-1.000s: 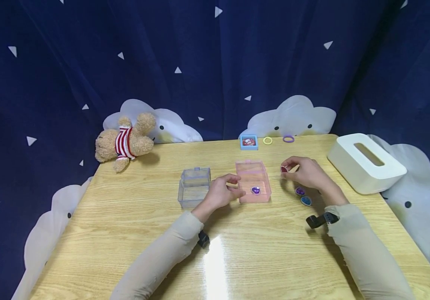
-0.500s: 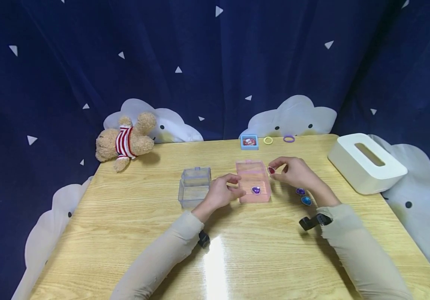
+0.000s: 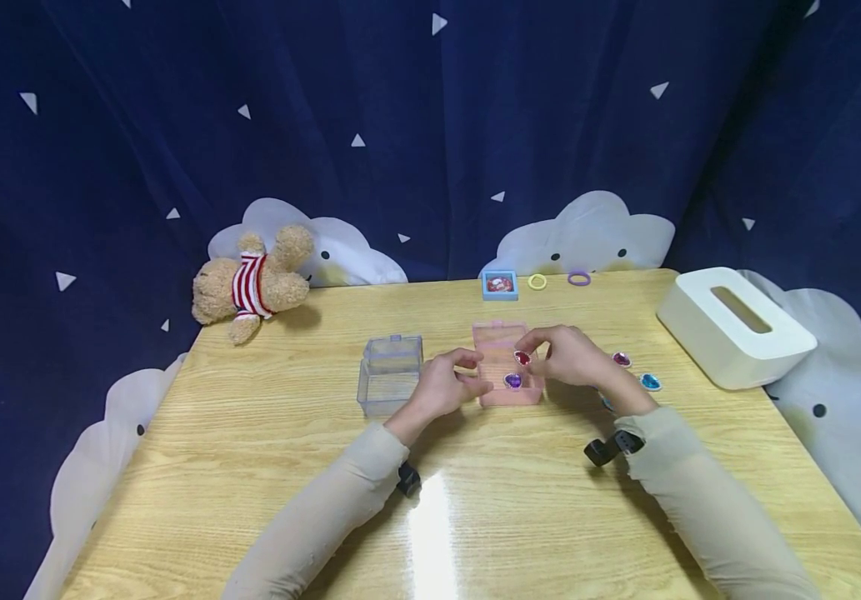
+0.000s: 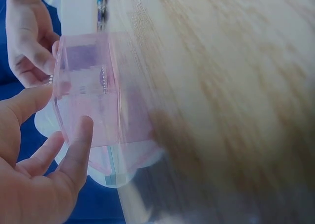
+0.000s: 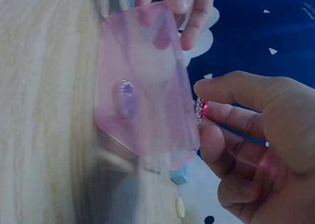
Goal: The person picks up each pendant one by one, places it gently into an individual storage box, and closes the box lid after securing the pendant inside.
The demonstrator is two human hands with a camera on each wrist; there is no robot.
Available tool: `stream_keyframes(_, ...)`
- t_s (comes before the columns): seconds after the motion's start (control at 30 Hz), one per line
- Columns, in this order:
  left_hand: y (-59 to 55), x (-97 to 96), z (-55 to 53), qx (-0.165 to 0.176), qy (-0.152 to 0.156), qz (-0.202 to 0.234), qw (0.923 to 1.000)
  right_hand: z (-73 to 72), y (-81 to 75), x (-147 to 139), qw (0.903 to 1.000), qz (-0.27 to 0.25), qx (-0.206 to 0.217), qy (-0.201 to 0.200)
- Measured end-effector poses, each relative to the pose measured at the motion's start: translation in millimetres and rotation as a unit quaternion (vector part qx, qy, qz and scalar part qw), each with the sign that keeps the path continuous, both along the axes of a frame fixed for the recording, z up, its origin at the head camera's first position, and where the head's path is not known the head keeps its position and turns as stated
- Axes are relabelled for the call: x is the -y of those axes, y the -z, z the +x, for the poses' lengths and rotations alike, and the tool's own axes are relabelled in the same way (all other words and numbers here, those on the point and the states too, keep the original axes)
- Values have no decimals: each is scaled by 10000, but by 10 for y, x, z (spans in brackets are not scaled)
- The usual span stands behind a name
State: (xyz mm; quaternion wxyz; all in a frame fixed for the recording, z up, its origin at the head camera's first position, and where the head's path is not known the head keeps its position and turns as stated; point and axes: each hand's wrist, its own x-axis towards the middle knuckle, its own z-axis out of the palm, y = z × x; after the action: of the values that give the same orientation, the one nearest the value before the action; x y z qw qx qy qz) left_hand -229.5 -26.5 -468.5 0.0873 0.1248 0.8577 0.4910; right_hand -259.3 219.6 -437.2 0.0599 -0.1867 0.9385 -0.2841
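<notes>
A red gem with a sparkling rim (image 3: 523,357) is pinched between the thumb and fingers of my right hand (image 3: 568,357), above the open pink clear box (image 3: 511,398). Inside that box lies a purple gem (image 3: 513,381). My left hand (image 3: 441,385) is at the box's left side, its fingers spread and only slightly bent; in the left wrist view its fingertips (image 4: 84,125) touch the pink wall. The right wrist view shows the red gem (image 5: 203,111) edge-on, just beyond the box's rim.
An open grey clear box (image 3: 388,387) stands left of the pink one. Right of my right wrist lie a pinkish-red gem (image 3: 621,359) and a blue gem (image 3: 651,382). A teddy bear (image 3: 250,283), a blue square box (image 3: 499,285), two rings and a white tissue box (image 3: 733,329) stand farther out.
My right hand has carried the red gem leftward, from over the table to above the pink box. Gems behind the right forearm have come into view. The left hand has stayed put.
</notes>
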Motion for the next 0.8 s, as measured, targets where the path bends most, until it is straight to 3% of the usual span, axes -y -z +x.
stream_keyframes(0.8,-34,-5,9,107,6,-43,9999,-17,146,145,9961,850,-143,-208)
